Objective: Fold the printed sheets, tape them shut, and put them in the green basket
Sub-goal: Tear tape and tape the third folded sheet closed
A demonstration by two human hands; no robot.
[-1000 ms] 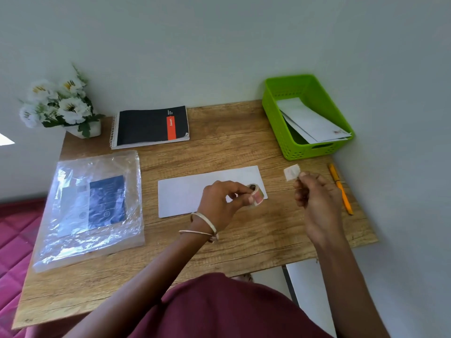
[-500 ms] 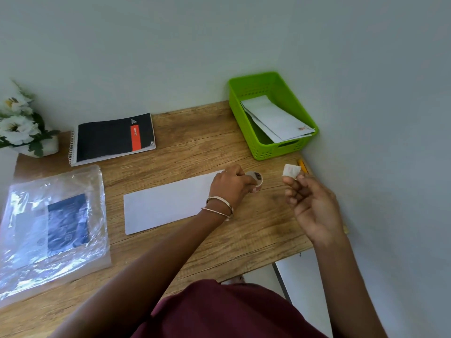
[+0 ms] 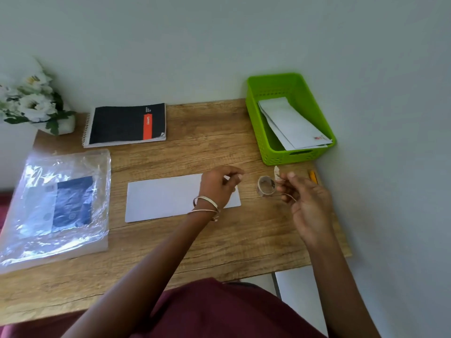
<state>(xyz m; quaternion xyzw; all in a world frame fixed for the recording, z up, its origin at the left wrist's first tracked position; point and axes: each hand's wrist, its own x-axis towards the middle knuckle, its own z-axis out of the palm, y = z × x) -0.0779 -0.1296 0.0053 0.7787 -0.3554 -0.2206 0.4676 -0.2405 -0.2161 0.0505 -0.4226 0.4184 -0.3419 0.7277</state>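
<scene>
Seen from the head camera, a folded white sheet [image 3: 175, 197] lies flat near the middle of the wooden table [image 3: 195, 240], its long side running left to right. The left hand [image 3: 219, 185], with bangles [image 3: 205, 204] at its wrist, hovers over the sheet's right end; its fingers are loosely curled and nothing is between them. Just right of that hand and of the sheet's right edge a small roll of tape [image 3: 266, 186] stands on the table, touched by neither hand as far as can be told. The right hand [image 3: 306, 203] is raised beside the roll, palm turned inward, and pinches a short torn piece of tape [image 3: 276, 173] between thumb and fingertips, the piece sticking up above them. Beyond the right hand, at the far right corner of the table against the wall, sits the green basket [image 3: 258, 132], holding several folded sheets [image 3: 290, 123] that lean on its near rim. A yellow pencil [image 3: 312, 176] lies by the table's right edge, partly hidden behind the right hand. Along the far edge lies a black spiral notebook [image 3: 127, 124] with an orange stripe, and at the far left corner a pot of white flowers [image 3: 31, 103]. On the left a clear plastic bag [image 3: 58, 206] holds more printed paper.
</scene>
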